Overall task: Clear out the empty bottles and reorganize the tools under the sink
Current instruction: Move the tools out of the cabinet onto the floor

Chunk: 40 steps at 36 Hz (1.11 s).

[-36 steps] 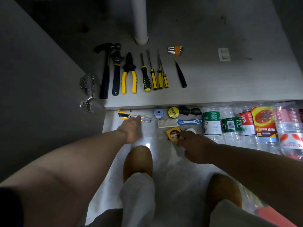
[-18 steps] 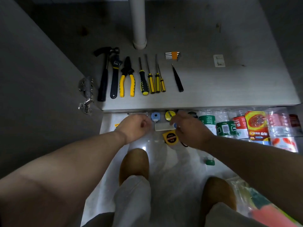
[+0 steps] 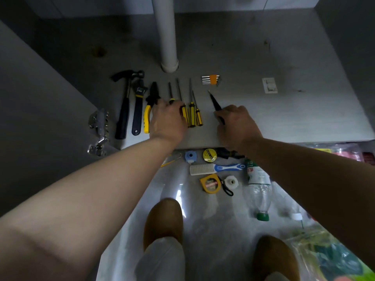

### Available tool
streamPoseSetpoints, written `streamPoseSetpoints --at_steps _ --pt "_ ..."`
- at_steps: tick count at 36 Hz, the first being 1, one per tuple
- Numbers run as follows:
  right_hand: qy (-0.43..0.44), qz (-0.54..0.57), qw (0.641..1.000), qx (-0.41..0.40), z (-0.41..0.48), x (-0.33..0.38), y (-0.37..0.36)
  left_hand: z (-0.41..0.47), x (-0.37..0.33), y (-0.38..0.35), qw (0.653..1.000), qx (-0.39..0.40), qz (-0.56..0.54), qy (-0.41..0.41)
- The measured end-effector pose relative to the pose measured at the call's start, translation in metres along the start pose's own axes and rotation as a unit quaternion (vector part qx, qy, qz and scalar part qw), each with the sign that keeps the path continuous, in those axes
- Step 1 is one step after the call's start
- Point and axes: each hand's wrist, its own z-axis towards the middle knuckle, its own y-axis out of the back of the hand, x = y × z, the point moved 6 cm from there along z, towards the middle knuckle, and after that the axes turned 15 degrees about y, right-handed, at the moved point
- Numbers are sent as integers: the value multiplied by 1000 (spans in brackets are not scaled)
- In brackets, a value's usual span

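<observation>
On the cabinet floor [image 3: 284, 118] lies a row of tools: a hammer [image 3: 123, 110], a wrench [image 3: 138, 106], yellow-handled pliers [image 3: 148, 112] and several yellow-and-black screwdrivers [image 3: 192, 115]. My left hand [image 3: 168, 120] lies over the pliers' right handle, and its curled fingers grip the leftmost screwdriver [image 3: 170, 92], whose handle is hidden. My right hand [image 3: 237, 124] pinches the lower end of a black pointed tool [image 3: 213, 100]. An empty green-capped bottle [image 3: 258, 187] lies on the tiled floor below.
A white drain pipe [image 3: 165, 33] stands behind the tools, with a hex key set [image 3: 211, 80] to its right. On the tiles lie tape rolls [image 3: 209, 155], a brush [image 3: 215, 169], a tape measure [image 3: 210, 183] and a utility knife [image 3: 171, 159]. More bottles [image 3: 345, 151] sit at right.
Both hands have left the small items on the tiles and reached up into the cabinet: the left onto the screwdrivers, the right onto the black pointed tool.
</observation>
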Motion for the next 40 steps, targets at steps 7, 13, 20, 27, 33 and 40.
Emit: streamPoseSetpoints --at_steps 7,13,20,27,33,40 --pt "-27 -64 997 -25 -12 -3 2 8 6 -5 999 33 12 18" --pt "-68 22 997 38 -33 -13 1 10 10 4 990 58 -103 71" --pt "33 42 980 192 -73 0 48 -29 -17 40 966 154 -206 -6" --pt "-16 7 956 293 -112 14 92 -97 -39 74 954 244 -148 -94" --pt "-67 58 951 295 -136 53 79 -145 -10 73 935 326 -116 -73" --pt "-94 88 948 291 -166 72 -9 -159 61 13 928 364 -76 -19"
